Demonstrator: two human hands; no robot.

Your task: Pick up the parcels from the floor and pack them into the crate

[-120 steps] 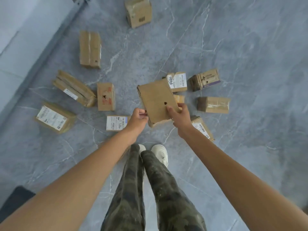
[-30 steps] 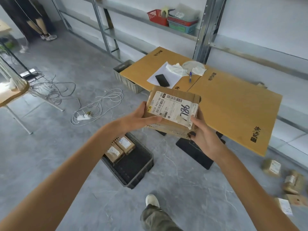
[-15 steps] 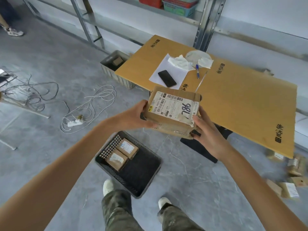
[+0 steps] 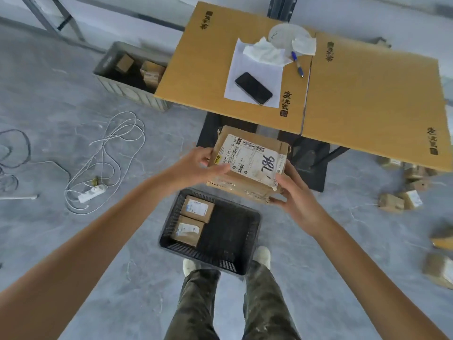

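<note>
As left grip (image 4: 196,165) and right grip (image 4: 299,200) clasp it, parcel (image 4: 250,163) hovers over crate (image 4: 201,255).

Grey bin (image 4: 127,93) partly under table (image 4: 201,77), edge parcel (image 4: 438,269) blurred

Soft even daylight — edges warped, blurred

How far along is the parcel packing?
Done: two small parcels sit inside the black crate, at its left. In hand: the labelled parcel, in the grip of the left hand and right hand, not yet in the crate. Left: loose parcels on the floor at right.
</note>
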